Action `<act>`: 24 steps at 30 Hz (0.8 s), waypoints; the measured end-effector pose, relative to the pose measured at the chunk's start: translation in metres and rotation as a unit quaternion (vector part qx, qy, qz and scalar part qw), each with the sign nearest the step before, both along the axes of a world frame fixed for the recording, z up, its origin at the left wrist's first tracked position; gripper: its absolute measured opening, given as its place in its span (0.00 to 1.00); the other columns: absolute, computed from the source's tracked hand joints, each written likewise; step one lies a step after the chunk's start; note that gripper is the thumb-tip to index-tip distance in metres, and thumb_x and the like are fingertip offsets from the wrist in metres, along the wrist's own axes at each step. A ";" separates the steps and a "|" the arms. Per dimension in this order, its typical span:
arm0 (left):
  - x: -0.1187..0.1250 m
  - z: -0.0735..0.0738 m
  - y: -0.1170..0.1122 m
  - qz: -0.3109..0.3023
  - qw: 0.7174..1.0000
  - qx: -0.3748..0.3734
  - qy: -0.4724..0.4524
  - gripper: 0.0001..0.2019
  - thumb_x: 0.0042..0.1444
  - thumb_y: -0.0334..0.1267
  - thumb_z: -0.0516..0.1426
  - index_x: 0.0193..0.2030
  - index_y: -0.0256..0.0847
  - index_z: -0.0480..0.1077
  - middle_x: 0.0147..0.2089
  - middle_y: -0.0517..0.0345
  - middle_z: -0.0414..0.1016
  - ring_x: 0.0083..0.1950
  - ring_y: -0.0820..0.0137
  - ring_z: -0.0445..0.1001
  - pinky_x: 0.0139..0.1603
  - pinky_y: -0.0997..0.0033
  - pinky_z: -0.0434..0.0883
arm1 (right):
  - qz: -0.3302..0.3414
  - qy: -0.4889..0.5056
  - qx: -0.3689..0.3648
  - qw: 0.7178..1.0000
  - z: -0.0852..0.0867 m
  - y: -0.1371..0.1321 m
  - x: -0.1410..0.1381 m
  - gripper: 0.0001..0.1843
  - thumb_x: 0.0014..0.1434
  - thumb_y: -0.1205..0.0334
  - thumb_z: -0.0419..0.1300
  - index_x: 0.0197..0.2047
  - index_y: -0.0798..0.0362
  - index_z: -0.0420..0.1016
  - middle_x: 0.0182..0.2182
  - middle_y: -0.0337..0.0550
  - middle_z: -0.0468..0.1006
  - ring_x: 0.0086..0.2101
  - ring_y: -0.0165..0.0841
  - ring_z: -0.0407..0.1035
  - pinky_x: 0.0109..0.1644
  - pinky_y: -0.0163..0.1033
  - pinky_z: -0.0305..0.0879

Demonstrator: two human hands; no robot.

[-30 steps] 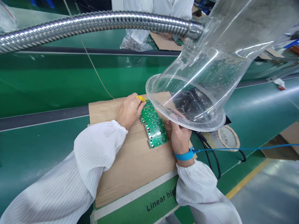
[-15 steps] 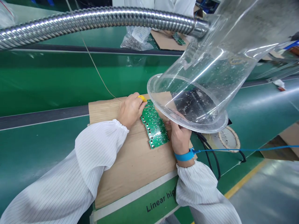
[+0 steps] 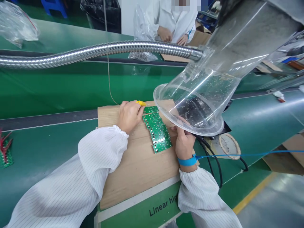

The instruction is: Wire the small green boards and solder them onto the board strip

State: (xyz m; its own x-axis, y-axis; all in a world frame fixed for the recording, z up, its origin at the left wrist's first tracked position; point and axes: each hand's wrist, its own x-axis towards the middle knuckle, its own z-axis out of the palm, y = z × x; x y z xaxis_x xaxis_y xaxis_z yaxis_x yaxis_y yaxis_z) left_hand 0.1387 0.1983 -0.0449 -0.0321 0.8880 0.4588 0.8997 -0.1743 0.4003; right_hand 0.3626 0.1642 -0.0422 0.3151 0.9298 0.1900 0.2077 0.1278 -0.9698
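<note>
A green circuit board (image 3: 157,129) lies on a wooden work board (image 3: 135,164). My left hand (image 3: 129,115) is closed on a yellow-tipped tool (image 3: 141,103) at the board's far left corner; a thin wire runs up from it. My right hand (image 3: 184,142) rests at the board's right edge, partly hidden under the clear hood (image 3: 190,107). Its fingers are curled, and what they grip is hidden. A blue wrist strap (image 3: 187,161) with a blue cord sits on my right wrist.
A ribbed metal hose (image 3: 95,52) crosses above the green conveyor belt (image 3: 47,88) and joins the clear hood. A person in white works across the belt (image 3: 174,25). Black cables (image 3: 213,158) and a tape roll (image 3: 229,145) lie to the right. Another board with red parts (image 3: 6,153) sits at far left.
My view has tilted up and shifted, showing the person across the belt and a board at far left. Both hands stay at the circuit board in almost the same pose.
</note>
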 end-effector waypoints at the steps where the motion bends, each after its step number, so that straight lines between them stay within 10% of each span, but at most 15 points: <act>1: 0.000 -0.001 -0.001 0.005 1.000 -0.001 -0.006 0.16 0.66 0.38 0.55 0.25 0.42 0.66 0.29 0.54 0.74 0.33 0.62 0.74 0.44 0.58 0.66 | -0.003 0.018 0.000 1.000 0.000 0.001 0.000 0.24 0.60 0.46 0.67 0.52 0.55 0.81 0.37 0.46 0.85 0.35 0.39 0.80 0.46 0.48 0.76; 24: 0.001 0.009 0.000 0.017 0.995 -0.099 0.028 0.12 0.62 0.37 0.55 0.26 0.41 0.69 0.30 0.49 0.77 0.36 0.60 0.75 0.39 0.61 0.64 | 0.099 -0.052 0.036 0.993 -0.006 0.021 -0.004 0.17 0.61 0.51 0.69 0.48 0.51 0.85 0.47 0.48 0.85 0.48 0.45 0.79 0.60 0.56 0.72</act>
State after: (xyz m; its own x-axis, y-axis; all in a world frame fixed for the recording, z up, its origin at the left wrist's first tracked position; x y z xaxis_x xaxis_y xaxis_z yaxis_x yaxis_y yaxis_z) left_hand 0.1393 0.1981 -0.0363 -0.0426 0.9597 0.2777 0.9256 -0.0667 0.3725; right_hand 0.3589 0.1854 -0.0481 0.1029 0.9547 0.2793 0.2703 0.2434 -0.9315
